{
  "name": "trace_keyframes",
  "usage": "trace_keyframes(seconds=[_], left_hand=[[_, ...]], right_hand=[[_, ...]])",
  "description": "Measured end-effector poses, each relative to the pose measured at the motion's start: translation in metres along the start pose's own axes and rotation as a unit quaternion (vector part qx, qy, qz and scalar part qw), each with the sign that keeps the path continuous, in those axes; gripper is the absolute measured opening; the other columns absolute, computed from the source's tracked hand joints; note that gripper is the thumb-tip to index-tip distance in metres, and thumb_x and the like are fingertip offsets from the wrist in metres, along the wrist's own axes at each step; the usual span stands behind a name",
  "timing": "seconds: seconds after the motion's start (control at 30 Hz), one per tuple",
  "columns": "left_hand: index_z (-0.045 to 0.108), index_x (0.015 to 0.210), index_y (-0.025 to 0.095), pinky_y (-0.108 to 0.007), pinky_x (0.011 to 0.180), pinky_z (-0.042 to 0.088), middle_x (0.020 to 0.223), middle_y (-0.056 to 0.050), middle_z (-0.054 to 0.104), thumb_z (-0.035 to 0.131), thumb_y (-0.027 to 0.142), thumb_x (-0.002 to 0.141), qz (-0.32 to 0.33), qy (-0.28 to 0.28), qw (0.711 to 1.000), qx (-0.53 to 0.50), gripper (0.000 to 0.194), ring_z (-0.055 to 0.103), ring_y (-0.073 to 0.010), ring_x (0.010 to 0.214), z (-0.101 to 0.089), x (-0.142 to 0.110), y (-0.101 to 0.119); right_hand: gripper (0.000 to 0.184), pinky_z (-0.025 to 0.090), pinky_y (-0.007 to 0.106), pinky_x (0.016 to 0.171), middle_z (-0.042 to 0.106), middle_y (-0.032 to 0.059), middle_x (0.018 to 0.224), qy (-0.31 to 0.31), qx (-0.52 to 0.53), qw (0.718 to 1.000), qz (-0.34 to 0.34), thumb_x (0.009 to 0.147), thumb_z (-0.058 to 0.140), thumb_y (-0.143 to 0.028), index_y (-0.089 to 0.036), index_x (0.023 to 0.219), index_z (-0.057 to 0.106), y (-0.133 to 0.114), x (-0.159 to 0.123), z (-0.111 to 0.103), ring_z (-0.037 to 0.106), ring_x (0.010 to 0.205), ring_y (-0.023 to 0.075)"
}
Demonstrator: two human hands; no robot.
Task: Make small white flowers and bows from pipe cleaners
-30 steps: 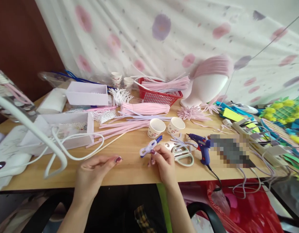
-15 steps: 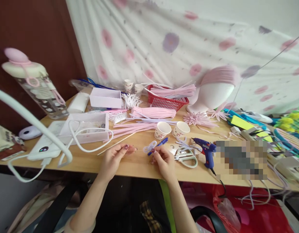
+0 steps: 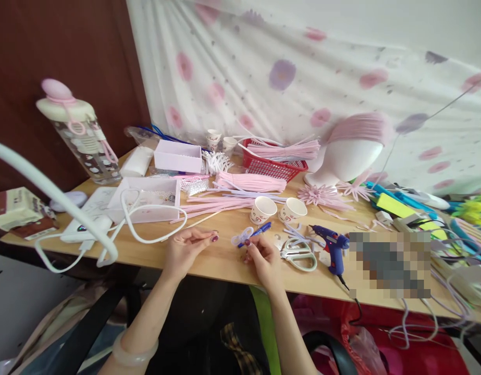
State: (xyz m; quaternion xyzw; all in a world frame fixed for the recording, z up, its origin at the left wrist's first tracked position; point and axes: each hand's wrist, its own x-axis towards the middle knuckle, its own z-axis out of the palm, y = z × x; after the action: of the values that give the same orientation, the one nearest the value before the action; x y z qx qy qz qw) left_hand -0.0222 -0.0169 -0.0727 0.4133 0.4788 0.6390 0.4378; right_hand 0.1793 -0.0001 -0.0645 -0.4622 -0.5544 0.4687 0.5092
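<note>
My right hand [image 3: 266,260] pinches a small lilac looped pipe-cleaner piece [image 3: 239,237] between thumb and fingertips, above the front of the table. My left hand [image 3: 185,251] hovers to its left, thumb and fingertips pressed together; whatever they hold, if anything, is too small to make out. Just behind the right hand lies a blue pen [image 3: 264,228]. Scissors with pale handles [image 3: 306,260] rest to the right of that hand, beside lilac pipe-cleaner pieces [image 3: 303,232]. Farther right lies a blue glue gun [image 3: 334,250], its cord running over the table edge.
Two paper cups [image 3: 263,210] stand behind the pen. Pink pipe cleaners [image 3: 251,182] and a red basket [image 3: 273,167] lie farther back, near a foam head [image 3: 353,156]. At left are a bead box [image 3: 144,214], a looping white cable [image 3: 154,240] and a water bottle [image 3: 82,135].
The view has swung left, bringing the bottle and carton into sight. My left hand has come somewhat nearer the right hand, which keeps holding the lilac looped piece.
</note>
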Motion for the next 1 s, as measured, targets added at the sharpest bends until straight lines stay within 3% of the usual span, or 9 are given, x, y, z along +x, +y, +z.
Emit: trace_keyframes(seconds=[0.1, 0.17, 0.23, 0.37, 0.43, 0.57, 0.77, 0.9, 1.0], left_hand=[[0.059, 0.058, 0.02, -0.035, 0.078, 0.063, 0.076, -0.005, 0.077, 0.084, 0.039, 0.071, 0.034, 0.017, 0.999, 0.038, 0.034, 0.075, -0.021, 0.075, -0.005, 0.001, 0.002], [0.065, 0.063, 0.02, -0.033, 0.076, 0.062, 0.075, -0.005, 0.075, 0.077, 0.041, 0.078, 0.048, 0.017, 0.996, 0.077, 0.029, 0.073, -0.0199, 0.073, -0.012, 0.0, 0.008], [0.074, 0.073, 0.02, -0.034, 0.082, 0.06, 0.082, -0.007, 0.078, 0.072, 0.04, 0.083, 0.054, 0.007, 0.991, 0.121, 0.022, 0.073, -0.0226, 0.081, -0.019, 0.0, 0.016], [0.078, 0.097, 0.023, -0.044, 0.111, 0.047, 0.12, -0.01, 0.077, 0.062, 0.034, 0.088, 0.096, -0.031, 0.959, 0.265, 0.022, 0.067, -0.0301, 0.12, -0.028, -0.001, 0.027], [0.076, 0.102, 0.023, -0.043, 0.109, 0.049, 0.123, -0.01, 0.076, 0.056, 0.031, 0.09, 0.11, -0.043, 0.949, 0.292, 0.025, 0.067, -0.0301, 0.123, -0.026, -0.001, 0.028], [0.072, 0.093, 0.021, -0.035, 0.086, 0.061, 0.083, -0.005, 0.081, 0.057, 0.029, 0.092, 0.024, -0.006, 0.983, 0.18, 0.017, 0.079, -0.0241, 0.087, -0.01, -0.006, 0.026], [0.079, 0.088, 0.02, -0.038, 0.086, 0.066, 0.088, -0.007, 0.085, 0.073, 0.034, 0.088, -0.05, 0.006, 0.997, 0.052, 0.015, 0.081, -0.0269, 0.086, 0.016, -0.023, 0.03], [0.08, 0.076, 0.022, -0.039, 0.075, 0.069, 0.083, -0.006, 0.084, 0.082, 0.043, 0.082, -0.028, 0.008, 0.999, 0.018, 0.022, 0.082, -0.0282, 0.082, 0.024, -0.031, 0.031], [0.079, 0.072, 0.024, -0.032, 0.063, 0.067, 0.078, -0.003, 0.083, 0.083, 0.047, 0.08, 0.021, 0.009, 1.0, -0.013, 0.024, 0.081, -0.024, 0.075, 0.026, -0.031, 0.03]], right_hand=[[0.027, 0.047, 0.025, 0.047, 0.058, -0.0042, 0.053, 0.002, 0.006, 1.0, 0.0, 0.08, 0.076, -0.043, -0.018, 0.075, 0.066, 0.001, -0.001, 0.0, 0.054, 0.045, 0.0131], [0.027, 0.047, 0.025, 0.047, 0.058, -0.0043, 0.053, 0.009, 0.011, 1.0, 0.0, 0.081, 0.076, -0.044, -0.019, 0.075, 0.066, 0.002, -0.002, 0.0, 0.054, 0.044, 0.0131], [0.028, 0.048, 0.025, 0.048, 0.058, -0.0042, 0.053, 0.016, 0.015, 1.0, 0.0, 0.083, 0.075, -0.045, -0.019, 0.077, 0.066, 0.002, -0.002, 0.0, 0.054, 0.045, 0.0131], [0.028, 0.049, 0.025, 0.048, 0.057, -0.0043, 0.054, 0.021, 0.018, 1.0, 0.0, 0.085, 0.073, -0.045, -0.019, 0.078, 0.067, 0.002, -0.003, 0.0, 0.055, 0.045, 0.013], [0.027, 0.049, 0.025, 0.048, 0.057, -0.0044, 0.054, 0.02, 0.017, 1.0, 0.001, 0.086, 0.073, -0.045, -0.019, 0.078, 0.068, 0.0, -0.004, 0.0, 0.055, 0.044, 0.0129], [0.026, 0.049, 0.024, 0.048, 0.058, -0.0035, 0.054, 0.016, 0.014, 1.0, 0.002, 0.088, 0.073, -0.043, -0.019, 0.078, 0.069, 0.0, -0.007, -0.002, 0.056, 0.045, 0.0131], [0.017, 0.049, 0.025, 0.049, 0.059, -0.0034, 0.057, 0.038, 0.057, 0.998, -0.013, 0.093, 0.072, -0.036, -0.021, 0.086, 0.072, 0.007, -0.013, -0.007, 0.057, 0.048, 0.013], [0.009, 0.049, 0.024, 0.051, 0.062, -0.0035, 0.059, 0.055, 0.053, 0.996, -0.037, 0.095, 0.072, -0.031, -0.023, 0.09, 0.074, 0.007, -0.014, -0.007, 0.058, 0.049, 0.0121], [0.009, 0.05, 0.025, 0.05, 0.063, -0.0033, 0.059, 0.055, 0.043, 0.997, -0.044, 0.095, 0.072, -0.031, -0.024, 0.09, 0.074, 0.007, -0.014, -0.007, 0.058, 0.048, 0.0126]])
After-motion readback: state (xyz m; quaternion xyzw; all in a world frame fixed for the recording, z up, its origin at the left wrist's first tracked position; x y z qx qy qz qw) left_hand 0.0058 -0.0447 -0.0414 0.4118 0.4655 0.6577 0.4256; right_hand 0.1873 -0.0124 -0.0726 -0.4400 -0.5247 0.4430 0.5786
